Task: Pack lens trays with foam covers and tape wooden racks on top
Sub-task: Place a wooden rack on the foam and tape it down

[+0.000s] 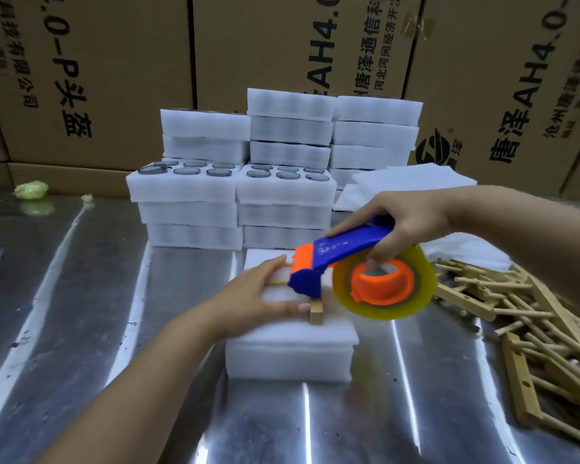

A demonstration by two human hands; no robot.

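A white foam-covered lens tray (288,349) lies on the metal table in front of me. A wooden rack (316,312) rests on top of it, mostly hidden by my hands and the dispenser. My left hand (265,296) lies across the foam cover and holds the rack, thumb by the rack's near end. My right hand (406,219) grips the blue and orange tape dispenser (345,262) by its handle, its nose down on the tray top. The roll of yellowish clear tape (385,286) hangs to the right.
Stacks of foam trays (285,202) stand behind, two with dark lenses (288,175) showing on top. Loose foam sheets (412,179) lie at right rear. A heap of wooden racks (529,323) fills the right side. Cardboard cartons (282,45) wall the back.
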